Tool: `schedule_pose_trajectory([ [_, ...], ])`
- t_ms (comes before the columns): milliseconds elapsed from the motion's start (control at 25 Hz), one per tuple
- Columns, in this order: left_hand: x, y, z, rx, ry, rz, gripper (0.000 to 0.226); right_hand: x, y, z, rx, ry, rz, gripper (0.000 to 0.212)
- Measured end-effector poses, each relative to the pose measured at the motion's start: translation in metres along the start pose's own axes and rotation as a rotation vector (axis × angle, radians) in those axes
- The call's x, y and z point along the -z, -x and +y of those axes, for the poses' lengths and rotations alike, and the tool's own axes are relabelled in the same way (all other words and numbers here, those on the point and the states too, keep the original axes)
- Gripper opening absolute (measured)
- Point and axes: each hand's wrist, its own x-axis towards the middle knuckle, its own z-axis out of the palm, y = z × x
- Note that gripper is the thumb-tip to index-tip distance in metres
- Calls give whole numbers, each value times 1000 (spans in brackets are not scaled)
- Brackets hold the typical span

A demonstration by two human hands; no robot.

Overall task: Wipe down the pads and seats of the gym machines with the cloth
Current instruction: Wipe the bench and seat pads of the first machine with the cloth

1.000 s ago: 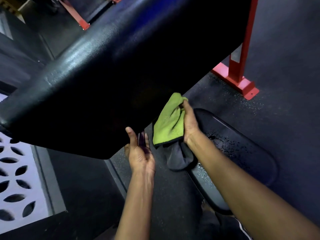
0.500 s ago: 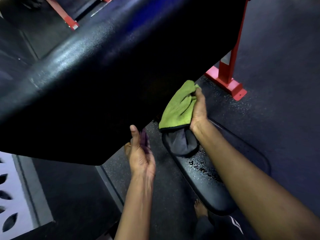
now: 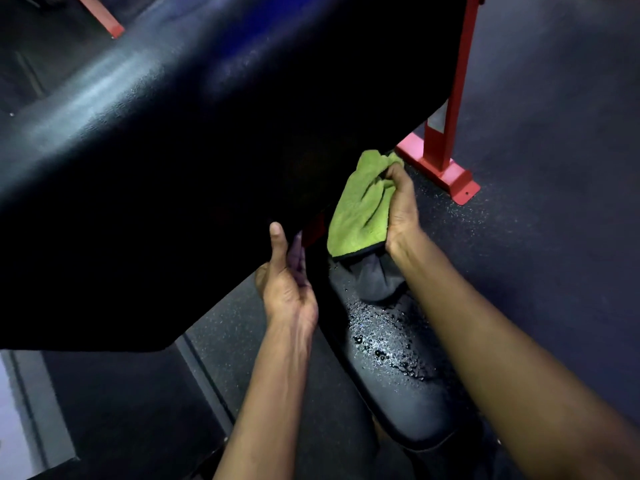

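Note:
A large black padded backrest (image 3: 166,150) fills the upper left, tilted above a black seat pad (image 3: 412,382) speckled with water drops. My right hand (image 3: 401,209) grips a green cloth with a grey underside (image 3: 360,209) and holds it against the backrest's lower right edge. At the backrest's lower edge my left hand (image 3: 287,285) holds on, thumb up on the front; its fingers go behind the pad and are partly hidden.
A red steel upright with a bolted foot plate (image 3: 446,161) stands just right of the cloth. Another red frame leg (image 3: 104,19) shows at top left. Dark speckled rubber flooring (image 3: 554,168) spreads to the right. A pale floor strip (image 3: 14,410) lies at bottom left.
My right hand has slid the cloth up and to the right along the backrest's lower edge, closer to the red upright. My left hand keeps its hold on the pad edge.

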Motion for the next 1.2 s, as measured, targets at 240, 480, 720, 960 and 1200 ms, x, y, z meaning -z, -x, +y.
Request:
schedule_pose_trajectory([
  [240,-10,0,-13,-137,10,99,53,8,-4,-27,-111,60,-21,26],
  [480,-26,3,-27,-256,15,139,80,14,-17,-47,-126,28,16,36],
  [720,-47,0,-35,-324,-43,198,88,17,-29,-80,-131,-18,20,29],
  [960,-43,-5,-39,-334,-63,196,80,31,-53,-114,23,-96,37,30],
  [1200,-2,-12,-56,-421,-382,148,45,55,-27,-109,19,249,-16,15],
])
